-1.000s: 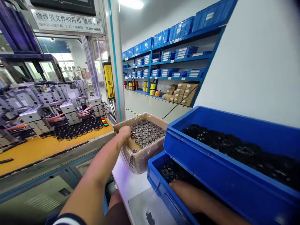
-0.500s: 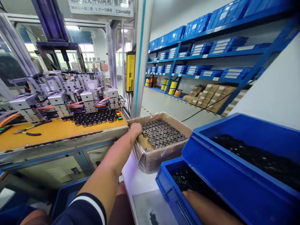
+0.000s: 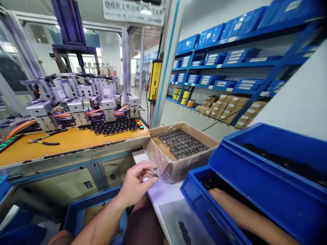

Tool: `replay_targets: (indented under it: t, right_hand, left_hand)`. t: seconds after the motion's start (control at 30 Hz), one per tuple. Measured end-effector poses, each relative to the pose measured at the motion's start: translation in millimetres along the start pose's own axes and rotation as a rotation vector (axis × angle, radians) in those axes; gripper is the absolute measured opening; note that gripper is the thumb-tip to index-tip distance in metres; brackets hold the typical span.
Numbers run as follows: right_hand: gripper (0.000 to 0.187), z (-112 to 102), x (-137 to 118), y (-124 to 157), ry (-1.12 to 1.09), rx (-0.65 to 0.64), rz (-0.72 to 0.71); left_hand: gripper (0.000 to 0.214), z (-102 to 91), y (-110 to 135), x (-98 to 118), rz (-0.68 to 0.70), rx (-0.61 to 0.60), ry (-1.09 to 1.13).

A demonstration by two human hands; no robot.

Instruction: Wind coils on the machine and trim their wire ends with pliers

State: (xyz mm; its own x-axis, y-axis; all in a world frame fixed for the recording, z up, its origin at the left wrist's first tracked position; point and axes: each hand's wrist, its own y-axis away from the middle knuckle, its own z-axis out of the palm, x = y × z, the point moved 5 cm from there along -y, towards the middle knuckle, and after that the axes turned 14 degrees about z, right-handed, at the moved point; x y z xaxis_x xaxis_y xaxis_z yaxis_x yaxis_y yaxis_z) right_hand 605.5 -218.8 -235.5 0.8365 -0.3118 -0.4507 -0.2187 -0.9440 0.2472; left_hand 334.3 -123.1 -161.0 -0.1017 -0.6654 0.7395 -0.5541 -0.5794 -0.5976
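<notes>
My left hand is raised in front of the carton, its thumb and fingers pinching a small round metal stator core. Many similar stator cores stand packed in rows inside the plastic-lined carton, with a bare patch of cardboard at its left. My right hand reaches down into the lower blue bin, among small black parts. Its fingers are hidden there, so I cannot see what they hold.
A larger blue bin of black parts overhangs the lower one. On the yellow bench lie pliers and rows of black-topped cores before a winding machine. A grey plate lies on the white table. Below is another blue bin.
My left hand has come out of the carton, back towards me, with a stator core in its fingers. My right hand stays in the lower blue bin. The view has shifted left.
</notes>
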Motion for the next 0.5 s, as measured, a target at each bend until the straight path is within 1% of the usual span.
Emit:
replay_targets:
  t: [0.07,0.1,0.2,0.27,0.3,0.37,0.43,0.5]
  right_hand:
    - [0.020,-15.4,-9.4,0.3,0.128,0.055,-0.025]
    - [0.019,-25.1,-12.5,0.2,0.172,0.089,-0.026]
    - [0.015,-55.4,-24.9,3.7,0.207,0.192,-0.008]
    - [0.016,-70.6,-46.8,13.1,0.201,0.303,-0.075]
    - [0.016,-74.7,-62.8,20.7,0.169,0.375,-0.149]
    - [0.012,-74.3,-98.5,40.3,0.001,0.514,-0.353]
    - [0.006,-62.2,-127.6,59.5,-0.224,0.606,-0.530]
    - [0.007,-40.4,-146.8,71.8,-0.351,0.564,-0.657]
  left_hand:
    - [0.022,-18.7,19.8,6.8,-0.012,0.149,0.260]
    - [0.021,-24.9,25.7,9.5,-0.027,0.185,0.352]
    - [0.024,-33.2,34.4,17.8,-0.082,0.175,0.443]
    - [0.026,-34.1,37.3,22.1,-0.116,0.170,0.474]
    - [0.026,-33.3,38.8,23.4,-0.132,0.170,0.496]
    - [0.026,-29.0,41.7,24.5,-0.157,0.172,0.547]
    - [0.024,-21.5,44.5,25.1,-0.159,0.161,0.617]
    - [0.017,-12.9,46.6,26.3,-0.139,0.147,0.662]
